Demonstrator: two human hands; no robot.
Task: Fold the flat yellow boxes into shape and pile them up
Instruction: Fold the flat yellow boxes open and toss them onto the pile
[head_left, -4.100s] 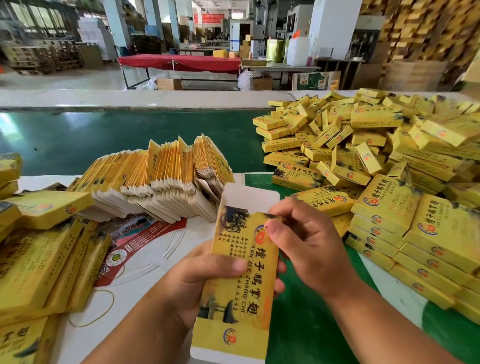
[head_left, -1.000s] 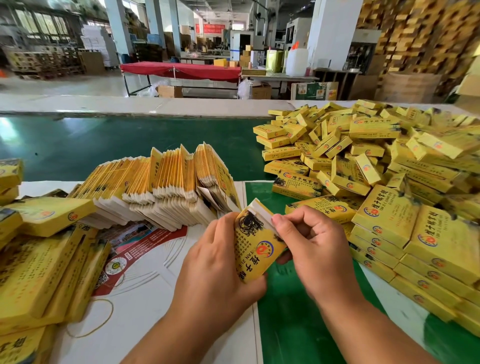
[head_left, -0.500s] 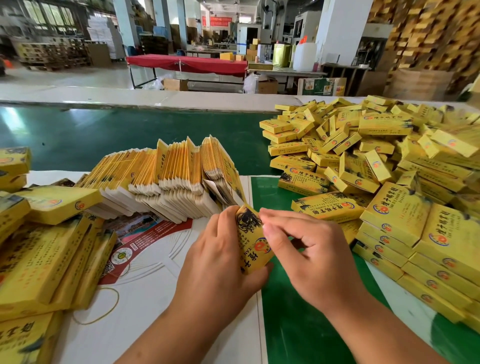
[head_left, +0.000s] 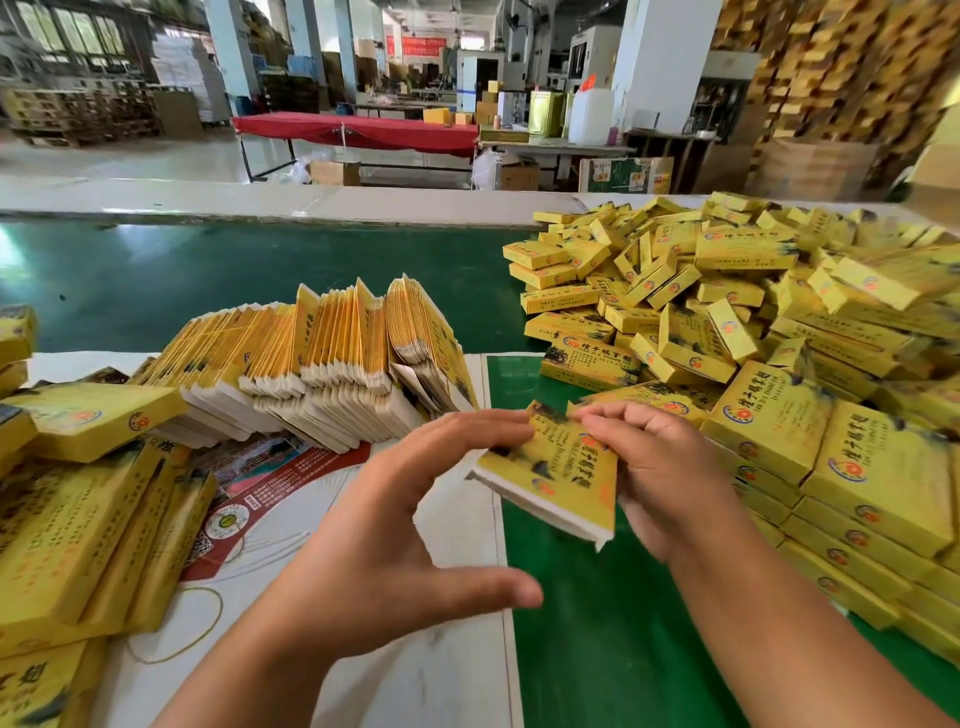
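— Hands first: right hand (head_left: 660, 467) gripping the formed yellow box (head_left: 553, 475) from its far end, thumb side hidden behind the card; left hand (head_left: 410, 525) spread and relaxed, fingertips just brushing the box's near corner, grasping nothing.

— Holding it tilted above the green surface (head_left: 597, 623), probably for passing rightward to the pile of finished boxes (head_left: 727, 322).

— Keeping the flat blanks (head_left: 322, 374) fanned just beyond the left hand, presumably for quick reach.

— Hard telling whether the end flap is tucked; white edge showing, rest blurred. Right-side stacks cut off.
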